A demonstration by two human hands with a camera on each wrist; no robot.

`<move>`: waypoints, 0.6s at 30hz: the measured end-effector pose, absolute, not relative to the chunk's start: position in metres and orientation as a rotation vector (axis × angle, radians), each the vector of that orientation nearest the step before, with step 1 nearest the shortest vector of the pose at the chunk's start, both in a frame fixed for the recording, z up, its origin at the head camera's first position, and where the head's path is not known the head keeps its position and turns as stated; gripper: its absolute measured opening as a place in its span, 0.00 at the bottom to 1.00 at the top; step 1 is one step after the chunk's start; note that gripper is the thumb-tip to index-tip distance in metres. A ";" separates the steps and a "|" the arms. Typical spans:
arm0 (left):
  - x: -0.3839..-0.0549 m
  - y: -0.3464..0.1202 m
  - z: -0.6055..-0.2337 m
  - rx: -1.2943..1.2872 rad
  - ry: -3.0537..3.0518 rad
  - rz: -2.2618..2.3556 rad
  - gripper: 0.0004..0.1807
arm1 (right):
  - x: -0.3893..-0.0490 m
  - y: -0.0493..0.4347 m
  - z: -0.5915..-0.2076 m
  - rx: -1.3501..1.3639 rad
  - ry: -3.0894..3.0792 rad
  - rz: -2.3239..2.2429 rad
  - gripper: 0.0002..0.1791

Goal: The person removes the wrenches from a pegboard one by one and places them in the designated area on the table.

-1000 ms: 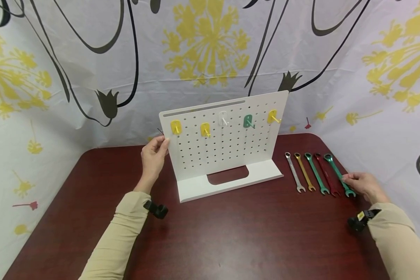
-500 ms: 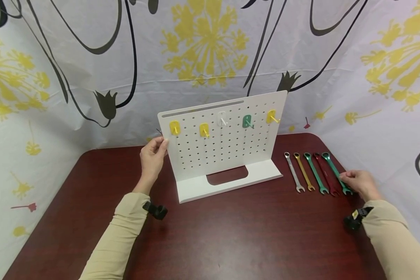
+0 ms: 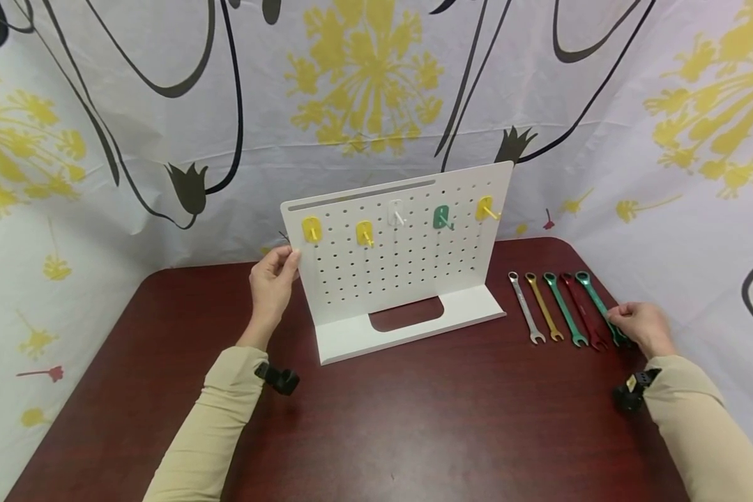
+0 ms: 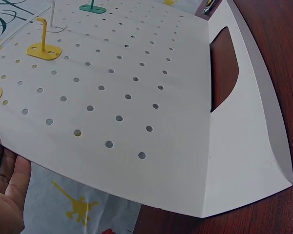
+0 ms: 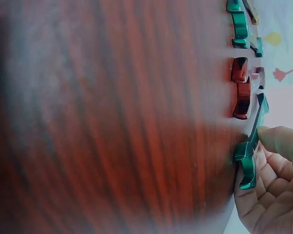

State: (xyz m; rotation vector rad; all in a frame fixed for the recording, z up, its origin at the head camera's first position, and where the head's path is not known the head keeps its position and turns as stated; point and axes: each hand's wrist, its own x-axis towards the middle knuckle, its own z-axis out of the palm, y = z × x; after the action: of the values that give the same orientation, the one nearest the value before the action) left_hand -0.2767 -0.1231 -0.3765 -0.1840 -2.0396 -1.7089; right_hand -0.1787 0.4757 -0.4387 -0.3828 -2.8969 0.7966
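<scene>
A white pegboard stands tilted back on its base in the head view. My left hand grips its left edge between thumb and fingers; in the left wrist view those fingers show behind the panel. Far right, my right hand pinches the outermost green wrench near its open end. The right wrist view shows the thumb on that wrench's shank, beside its open jaw end. Left of it lie a red wrench, another green wrench, a gold wrench and a silver wrench.
Along the pegboard's upper part sit yellow hooks, a white hook and a green hook. Everything rests on a dark red table. A patterned curtain hangs behind and at both sides.
The right hand has shifted slightly left with the outermost green wrench, bringing it closer to the red one. My left hand keeps its grip on the pegboard. The view has drifted slightly.
</scene>
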 end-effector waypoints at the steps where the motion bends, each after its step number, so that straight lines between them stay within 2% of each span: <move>1: -0.277 -0.123 -0.376 -0.181 -2.041 -1.709 0.14 | -0.179 0.475 -0.439 -0.382 -2.895 0.793 0.16; 18: -0.277 -0.123 -0.377 -0.182 -2.036 -1.724 0.15 | -0.179 0.473 -0.441 -0.382 -2.842 0.730 0.14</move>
State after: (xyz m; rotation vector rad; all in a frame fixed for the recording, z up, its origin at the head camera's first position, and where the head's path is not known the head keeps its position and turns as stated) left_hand -0.2768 -0.1234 -0.3772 -0.1819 -2.0364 -1.7244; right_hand -0.1791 0.4730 -0.4415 -0.3824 -2.8421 0.7304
